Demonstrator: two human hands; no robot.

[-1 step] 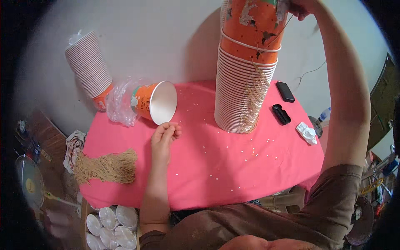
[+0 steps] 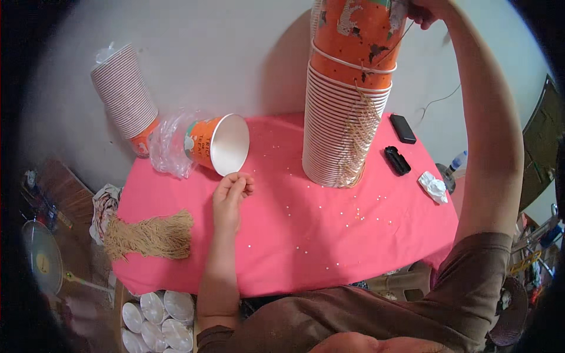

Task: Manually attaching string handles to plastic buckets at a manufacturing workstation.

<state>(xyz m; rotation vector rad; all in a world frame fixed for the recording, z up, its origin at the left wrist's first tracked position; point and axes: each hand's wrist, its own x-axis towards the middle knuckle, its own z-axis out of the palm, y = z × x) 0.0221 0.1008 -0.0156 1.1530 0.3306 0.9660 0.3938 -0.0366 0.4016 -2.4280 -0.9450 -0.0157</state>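
Note:
A tall stack of upside-down paper buckets (image 2: 335, 132) stands on the pink-covered table, with twine loops hanging down its right side. Over its top sits an orange paper bucket (image 2: 335, 50) with its white rim downward. My right hand (image 2: 425, 13) grips this bucket's upper right side; the fingertips are partly hidden, and the frame cuts off the bucket's top. A thin strand of twine (image 2: 388, 54) slants from near that hand to the bucket's lower part. My left hand (image 2: 232, 194) is raised with curled fingers and nothing visible in them, just below the rim of a bucket lying sideways (image 2: 203, 141).
Clear plastic wrap (image 2: 170, 147) and a leaning bucket stack (image 2: 125, 91) are at the left. A bundle of tan twine (image 2: 150, 234) lies nearer me. A black box (image 2: 402, 129), a black case (image 2: 397, 160) and crumpled tissue (image 2: 432, 187) lie right. White buckets (image 2: 176, 332) fill a carton below.

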